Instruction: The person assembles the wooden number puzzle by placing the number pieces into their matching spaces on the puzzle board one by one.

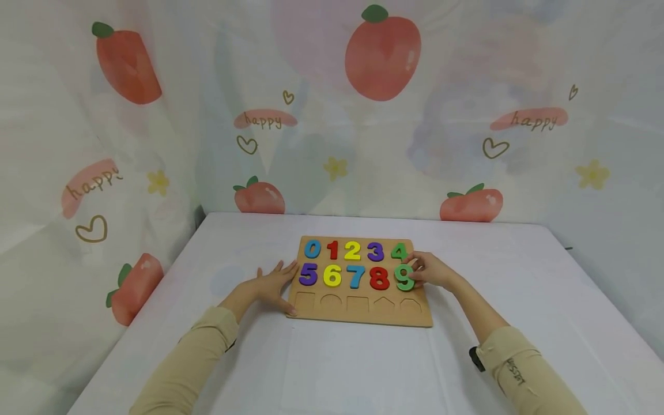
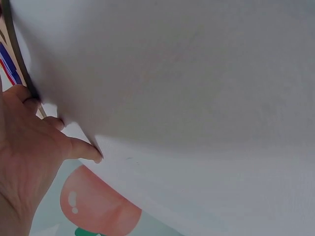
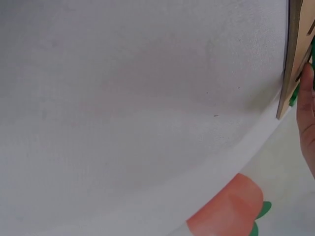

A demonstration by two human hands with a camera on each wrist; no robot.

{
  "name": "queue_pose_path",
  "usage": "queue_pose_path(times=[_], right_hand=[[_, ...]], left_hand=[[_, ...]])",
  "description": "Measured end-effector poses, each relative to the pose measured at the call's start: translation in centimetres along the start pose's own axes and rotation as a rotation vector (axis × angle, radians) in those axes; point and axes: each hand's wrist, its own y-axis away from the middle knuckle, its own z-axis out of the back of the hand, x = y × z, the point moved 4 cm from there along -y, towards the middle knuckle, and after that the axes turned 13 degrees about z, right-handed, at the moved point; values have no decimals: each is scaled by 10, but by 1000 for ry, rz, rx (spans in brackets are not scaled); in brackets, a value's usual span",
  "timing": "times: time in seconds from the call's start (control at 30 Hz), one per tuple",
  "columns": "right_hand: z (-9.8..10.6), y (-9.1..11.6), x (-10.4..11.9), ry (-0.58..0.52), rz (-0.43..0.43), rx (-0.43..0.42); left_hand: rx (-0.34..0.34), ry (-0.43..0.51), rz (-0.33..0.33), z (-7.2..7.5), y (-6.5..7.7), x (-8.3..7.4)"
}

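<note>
A wooden number puzzle board (image 1: 358, 314) lies on the table with two rows of coloured digits, 0 to 4 above 5 to 9. My right hand (image 1: 430, 270) pinches the green number 9 (image 1: 404, 278) at the board's right side, with curled fingers near the green 4 (image 1: 399, 252). At the board's left edge my left hand (image 1: 270, 286) rests with spread fingers, its thumb at the lower left corner, nearest the purple 5 (image 1: 308, 275). In the right wrist view, a finger of the right hand (image 3: 306, 110) touches a green piece, mostly cut off by the frame.
Shallow outlined recesses (image 1: 358, 304) run along the board's front row. A white cloth covers the table (image 1: 358, 369). Behind and on both sides hang printed fabric walls (image 1: 311, 57) with fruit and "happy" lettering.
</note>
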Motion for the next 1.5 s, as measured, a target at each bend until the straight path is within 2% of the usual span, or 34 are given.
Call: queue_pose_path(times=[0.17,0.33,0.53,0.77,0.9,0.93,1.03,1.13,1.17,1.3,1.5], right_hand=[[-1,-1,-2,47,-8,-20],[-4,-2,-3,153,-19,-26],[-8,-5,-1,233,-76,-33],[-8,-8,3,396,-61,-36],[-6,-14,-13,378,-63,-38],[-5,-17,-25,365,-15,-50],[-4,-19,-37,374,-1,-50],[-5,-17,-30,383,-26,-58],[-6,-13,-17,401,-77,-48],[-8,-5,4,422,-59,-63],[-11,1,3,389,-55,-99]], left_hand=[[-7,-3,3,0,-2,0],[-11,3,4,-1,-4,1],[-11,1,9,-2,-4,3],[-10,13,1,-1,-2,0],[-5,14,9,0,-1,0],[-5,12,10,0,0,1],[-5,18,4,0,0,1],[-3,29,-6,0,1,0],[-2,32,-10,0,1,0],[-2,27,-18,3,2,-1],[7,23,-18,3,2,0]])
